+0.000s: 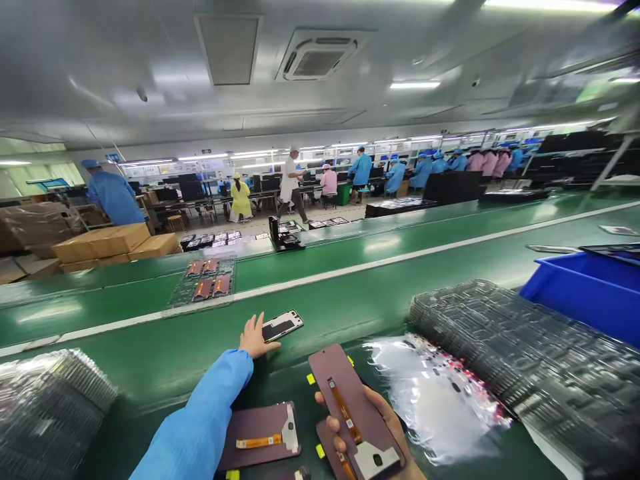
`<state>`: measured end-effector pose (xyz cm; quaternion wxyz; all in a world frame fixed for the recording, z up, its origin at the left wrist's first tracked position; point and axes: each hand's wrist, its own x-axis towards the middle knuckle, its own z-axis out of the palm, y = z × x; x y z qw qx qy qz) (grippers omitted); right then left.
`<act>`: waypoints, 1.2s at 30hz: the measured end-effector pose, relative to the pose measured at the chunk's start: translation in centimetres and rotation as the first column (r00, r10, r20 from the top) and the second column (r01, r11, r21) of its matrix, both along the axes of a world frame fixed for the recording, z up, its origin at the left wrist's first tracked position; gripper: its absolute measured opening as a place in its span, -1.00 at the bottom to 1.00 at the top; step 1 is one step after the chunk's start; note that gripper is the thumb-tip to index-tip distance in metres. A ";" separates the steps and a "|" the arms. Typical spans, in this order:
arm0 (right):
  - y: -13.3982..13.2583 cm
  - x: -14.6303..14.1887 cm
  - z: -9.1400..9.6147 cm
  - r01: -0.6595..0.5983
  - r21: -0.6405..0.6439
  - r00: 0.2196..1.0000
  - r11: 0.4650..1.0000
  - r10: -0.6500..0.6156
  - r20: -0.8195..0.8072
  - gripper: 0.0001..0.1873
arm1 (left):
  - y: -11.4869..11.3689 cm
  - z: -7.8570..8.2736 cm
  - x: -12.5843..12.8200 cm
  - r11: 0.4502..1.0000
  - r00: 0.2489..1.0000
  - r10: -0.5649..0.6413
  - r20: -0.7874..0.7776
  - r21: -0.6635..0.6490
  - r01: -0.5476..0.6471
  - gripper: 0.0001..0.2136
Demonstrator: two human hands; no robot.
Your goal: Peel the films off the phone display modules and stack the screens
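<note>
My left hand (256, 339), in a blue sleeve, reaches over the work surface with fingers spread around the near end of a phone frame (283, 325). That frame lies flat, pale-rimmed with a dark middle; whether my fingers press on it I cannot tell. My right hand (383, 410) grips a brownish phone screen (334, 373) with an orange flex cable and yellow tabs, tilted up. Partly hidden below it is a second screen (327, 437); I cannot tell if my hand holds that too. Another phone screen (260, 433) lies beside my left forearm.
Stacked clear plastic trays stand at left (50, 413) and right (500, 347). Clear film sheets (435, 400) lie near my right hand, with a blue bin (590, 287) beyond. Across the white strip, a clear tray (210, 280) carries several screens. Co-workers are in the background.
</note>
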<state>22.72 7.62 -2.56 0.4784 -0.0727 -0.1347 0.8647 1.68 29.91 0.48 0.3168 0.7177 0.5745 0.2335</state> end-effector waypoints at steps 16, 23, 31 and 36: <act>-1.3 -1.1 2.2 0.275 0.071 0.913 0.959 -0.284 0.293 -0.38 | -9.4 6.2 -10.3 0.955 0.836 0.167 0.523 0.124 -0.268 -0.28; -4.1 -2.8 4.6 0.371 0.415 0.684 0.831 -0.547 0.483 -0.37 | -22.7 5.8 -11.3 0.971 0.499 0.223 0.838 -0.144 -0.191 -0.04; -6.5 -4.2 5.9 -0.031 0.848 0.366 0.529 -0.783 0.502 -0.33 | -28.2 3.7 -8.8 0.970 0.468 0.147 0.871 -0.221 0.107 -0.08; -7.1 -4.6 5.8 -0.267 0.835 0.223 0.481 -0.812 0.539 -0.32 | -28.1 3.2 -9.0 0.962 0.501 0.029 0.865 -0.160 0.220 -0.08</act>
